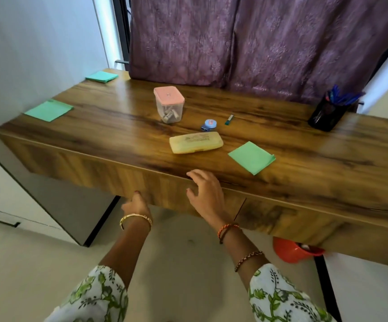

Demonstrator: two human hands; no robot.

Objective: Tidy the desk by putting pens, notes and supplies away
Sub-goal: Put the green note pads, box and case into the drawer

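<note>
On the wooden desk [95, 126] lie a yellow pencil case [195, 142], a small blue round item [209, 125], and a short green pen-like item [229, 119]. A clear box with a pink lid [169, 104] stands behind them. Three green notes are spread out: one near the front right [251, 157], one at the left edge [49, 110], one at the far left corner [101, 76]. A black pen holder [327, 113] with blue pens stands at the right. My left hand [135, 204] touches the lower edge of the drawer front. My right hand [205, 191] hovers at the desk's front edge, fingers relaxed, holding nothing.
A purple curtain [258, 43] hangs behind the desk. Two drawer fronts [281, 219] run below the desktop, both closed. An orange bin [293, 251] sits under the desk at the right. White cabinets [2, 205] stand at the left.
</note>
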